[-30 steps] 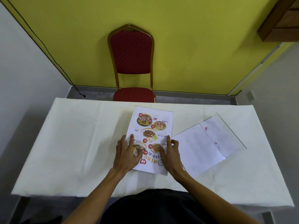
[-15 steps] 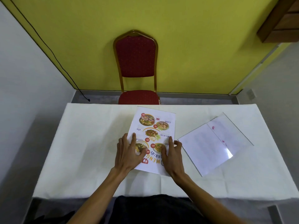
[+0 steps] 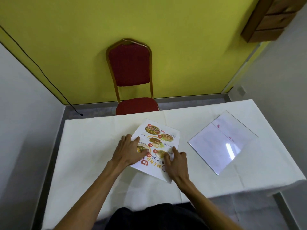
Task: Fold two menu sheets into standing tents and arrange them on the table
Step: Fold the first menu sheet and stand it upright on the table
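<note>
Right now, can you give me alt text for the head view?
Both hands, left hand and right hand, press flat on a printed food menu sheet on a white-clothed table. A second sheet lies face down to the right; a red chair stands beyond.

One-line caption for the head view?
Both hands, left and right, press a printed menu sheet flat on the white table.

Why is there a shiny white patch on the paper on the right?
In the head view, that is glare: light bounces off the glossy sheet, washing out its near corner. The printed menu under both hands shows no glare; the wide lens tilts the room.
</note>
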